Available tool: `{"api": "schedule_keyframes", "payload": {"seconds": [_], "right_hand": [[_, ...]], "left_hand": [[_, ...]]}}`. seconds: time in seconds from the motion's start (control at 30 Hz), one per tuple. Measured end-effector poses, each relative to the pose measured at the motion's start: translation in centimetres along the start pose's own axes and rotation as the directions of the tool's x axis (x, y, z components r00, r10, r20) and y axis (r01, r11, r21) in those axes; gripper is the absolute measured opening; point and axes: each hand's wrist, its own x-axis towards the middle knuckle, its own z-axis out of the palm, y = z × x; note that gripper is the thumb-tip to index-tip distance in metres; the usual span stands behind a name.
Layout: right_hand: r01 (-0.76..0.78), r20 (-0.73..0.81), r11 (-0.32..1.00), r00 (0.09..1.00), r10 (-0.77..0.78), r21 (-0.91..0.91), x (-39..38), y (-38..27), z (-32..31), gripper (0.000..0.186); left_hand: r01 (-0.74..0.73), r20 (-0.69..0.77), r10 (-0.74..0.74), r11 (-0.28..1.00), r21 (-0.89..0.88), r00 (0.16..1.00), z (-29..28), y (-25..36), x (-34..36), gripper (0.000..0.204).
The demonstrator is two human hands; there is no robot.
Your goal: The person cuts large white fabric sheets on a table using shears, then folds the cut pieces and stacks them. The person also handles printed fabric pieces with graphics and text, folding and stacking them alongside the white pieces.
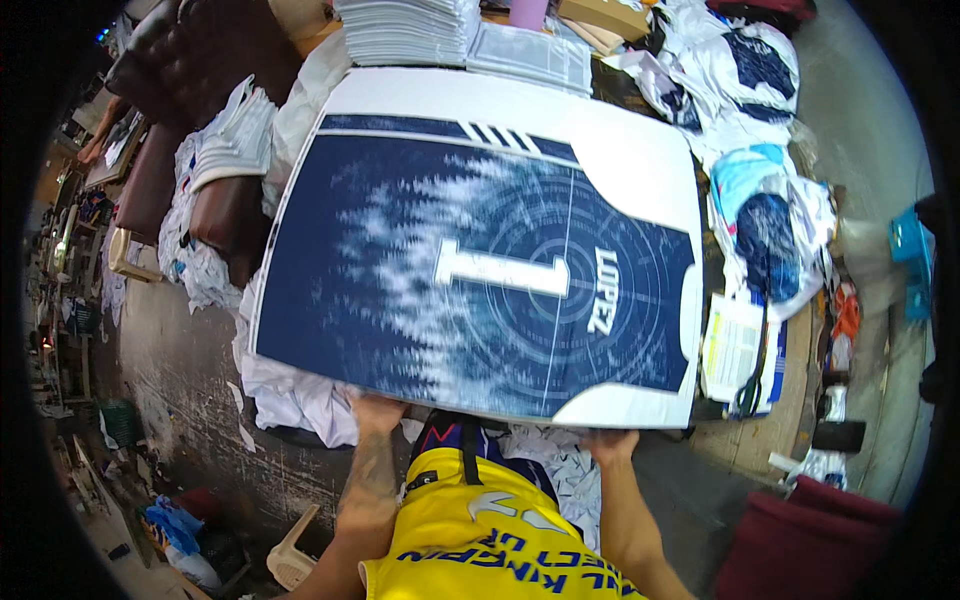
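A large white sheet or board (640, 150) with a dark navy jersey panel (380, 190) printed on it spreads out in front of me. The print has pale forest-like shading, circles, white lettering and a numeral, lying sideways. At its near edge, left of my body, my left hand (376, 410) grips from below, with the fingers hidden under it. My right hand (612, 443) holds the same edge further right, its fingers likewise tucked underneath. What supports the middle of the sheet is covered by it.
Stacks of white folded sheets (410, 30) stand at the far side. Crumpled white and navy fabric (750, 70) lies far right, above a bagged navy bundle (768, 240). A brown padded armchair (200, 60) holds more cloth at left. Scissors (750, 390) rest near a paper label at right.
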Motion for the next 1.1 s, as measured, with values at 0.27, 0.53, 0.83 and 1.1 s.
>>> {"api": "schedule_keyframes", "payload": {"seconds": [0.27, 0.53, 0.83, 1.1], "right_hand": [[0.1, 0.036, 0.994, 0.995, -0.098, -0.045, -10.9, 0.5, -10.9, 0.057], [0.935, 0.492, 0.256, 0.347, -0.798, -0.245, -27.3, -11.3, -0.8, 0.071], [0.848, 0.765, 0.005, 0.481, -0.428, -0.53, -23.4, -27.6, 24.5, 0.005], [0.74, 0.57, -0.044, 0.477, -0.669, -0.672, -8.1, -26.9, 31.9, 0.007]], "left_hand": [[-0.416, 0.003, 0.42, 0.897, 0.151, 0.908, -10.5, 9.5, -14.0, 0.056], [-0.693, 0.48, 0.765, -0.061, 0.719, 0.43, 11.3, 17.5, -24.3, 0.066], [-0.328, 0.383, 0.364, -0.206, 0.922, 0.849, 37.0, 22.4, 3.9, 0.025], [-0.152, 0.591, 0.561, -0.638, 0.755, 0.58, 39.6, 19.1, 22.3, 0.044]]}}
